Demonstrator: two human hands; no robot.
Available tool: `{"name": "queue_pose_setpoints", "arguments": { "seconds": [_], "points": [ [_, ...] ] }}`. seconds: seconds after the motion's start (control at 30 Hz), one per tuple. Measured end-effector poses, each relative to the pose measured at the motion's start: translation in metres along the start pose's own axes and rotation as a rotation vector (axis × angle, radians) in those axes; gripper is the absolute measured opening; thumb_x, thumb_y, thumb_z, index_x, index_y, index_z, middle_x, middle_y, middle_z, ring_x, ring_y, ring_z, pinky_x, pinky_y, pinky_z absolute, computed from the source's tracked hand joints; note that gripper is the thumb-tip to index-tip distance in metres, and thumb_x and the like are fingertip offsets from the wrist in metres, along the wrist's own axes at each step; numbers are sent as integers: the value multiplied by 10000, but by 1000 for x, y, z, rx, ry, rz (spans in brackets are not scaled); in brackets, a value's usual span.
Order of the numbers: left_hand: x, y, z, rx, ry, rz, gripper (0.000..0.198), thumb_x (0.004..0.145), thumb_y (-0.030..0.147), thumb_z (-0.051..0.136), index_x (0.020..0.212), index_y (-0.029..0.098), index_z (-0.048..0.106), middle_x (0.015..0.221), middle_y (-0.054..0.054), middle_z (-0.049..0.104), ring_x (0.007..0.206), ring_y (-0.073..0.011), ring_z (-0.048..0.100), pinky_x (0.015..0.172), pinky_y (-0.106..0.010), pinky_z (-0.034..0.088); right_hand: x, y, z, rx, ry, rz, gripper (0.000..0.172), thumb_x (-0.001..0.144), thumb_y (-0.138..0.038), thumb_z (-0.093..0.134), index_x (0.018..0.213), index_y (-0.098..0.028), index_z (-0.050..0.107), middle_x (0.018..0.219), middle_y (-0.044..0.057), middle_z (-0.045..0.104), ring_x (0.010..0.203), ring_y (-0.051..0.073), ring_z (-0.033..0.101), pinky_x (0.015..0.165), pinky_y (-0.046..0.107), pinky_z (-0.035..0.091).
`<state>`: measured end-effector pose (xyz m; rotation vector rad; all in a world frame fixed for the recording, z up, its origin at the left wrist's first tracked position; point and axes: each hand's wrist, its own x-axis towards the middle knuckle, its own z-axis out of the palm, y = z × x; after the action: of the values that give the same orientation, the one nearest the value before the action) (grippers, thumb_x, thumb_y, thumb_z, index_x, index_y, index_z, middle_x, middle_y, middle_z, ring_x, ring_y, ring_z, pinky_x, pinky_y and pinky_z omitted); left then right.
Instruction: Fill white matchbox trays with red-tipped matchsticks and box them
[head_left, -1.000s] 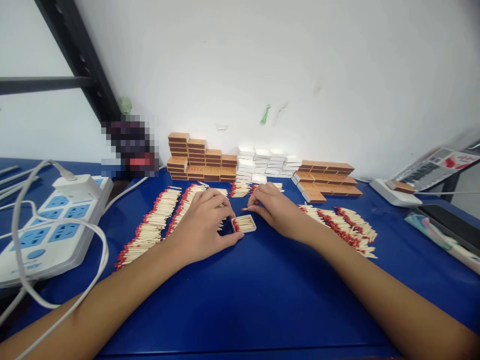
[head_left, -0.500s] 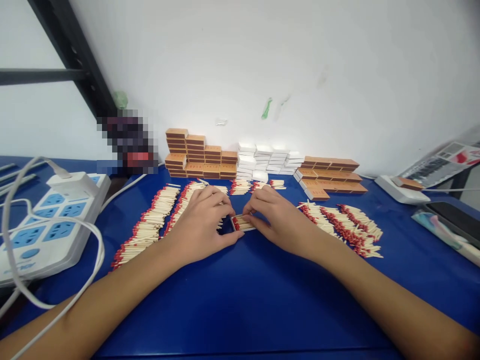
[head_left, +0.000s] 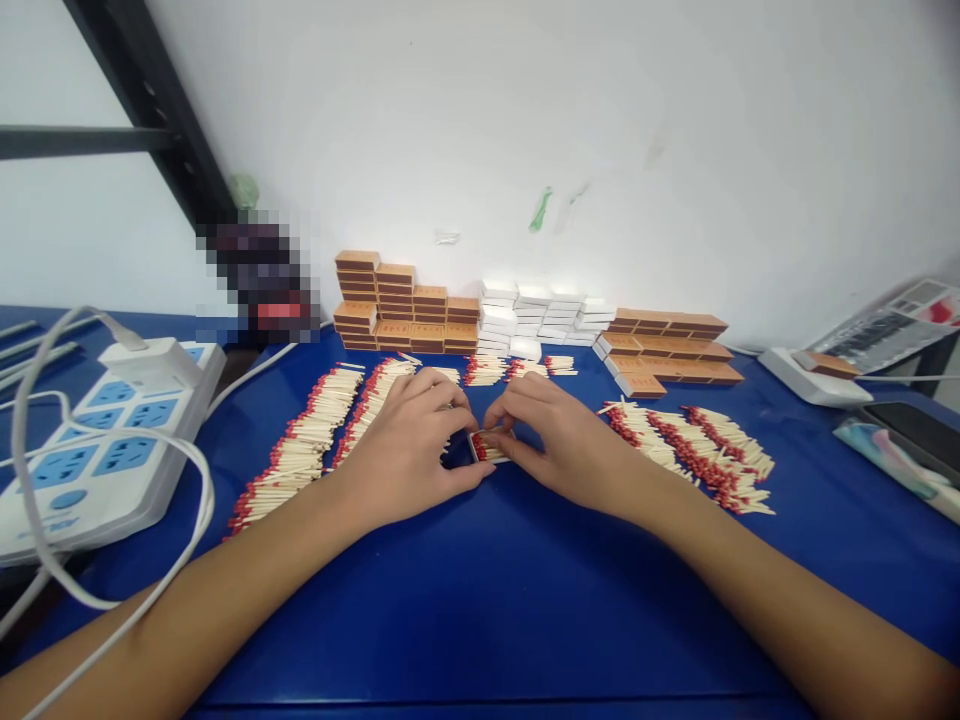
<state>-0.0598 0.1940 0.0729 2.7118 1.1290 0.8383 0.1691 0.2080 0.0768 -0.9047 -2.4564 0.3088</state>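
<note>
Left hand (head_left: 420,435) grip clamped on the left end of a small tray (head_left: 473,449), centre of the counter (head_left: 480,600); right hand (head_left: 551,420) sits over its matches (head_left: 484,452), can't tell if pinching one. Looks like tray loading; next move calls for laying matches parallel. Print on orange boxes (head_left: 639,384), power strip (head_left: 161,505): unreadable.

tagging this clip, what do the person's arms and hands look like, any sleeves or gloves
The left hand and right hand are bare, without gloves, and no rings can be made out on the fingers. No sleeve, watch or bracelet shows on either forearm.
</note>
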Motion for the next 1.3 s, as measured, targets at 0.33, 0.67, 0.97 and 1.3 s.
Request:
{"name": "queue_pose_setpoints", "arguments": {
  "seconds": [0.33,0.67,0.97,1.3],
  "points": [
    [-1,-2,3,-4,1,4,200,892,411,793,947,225,743,1081,-36,701,1127,-262,564,1035,-485,447,-1,0,3,29,-18,32,110,994,-112,614,980,-217,646,944,44,627,917,205,580,813,339,479],
    [-2,-2,2,-15,11,-7,226,879,422,812,957,223,740,1074,-33,699,1131,-260,564,1066,-487,441,-3,0,-11,65,-37,1,215,933,-60,621,1013,-219,742,948,47,636,881,187,593,767,330,483],
    [-1,-3,1,-29,9,-11,220,883,422,807,938,222,732,1070,-37,701,1132,-262,570,1070,-491,439,-4,-2,-12,57,-25,6,272,919,-59,613,1040,-228,788,923,53,630,867,198,602,757,347,500],
    [-1,-3,1,-37,18,-9,231,874,430,819,913,220,731,1041,-29,697,1122,-255,570,1053,-474,443,-5,-4,-12,70,-29,12,269,921,-57,608,1033,-225,786,932,50,639,855,188,609,741,330,498]
  ]
}}
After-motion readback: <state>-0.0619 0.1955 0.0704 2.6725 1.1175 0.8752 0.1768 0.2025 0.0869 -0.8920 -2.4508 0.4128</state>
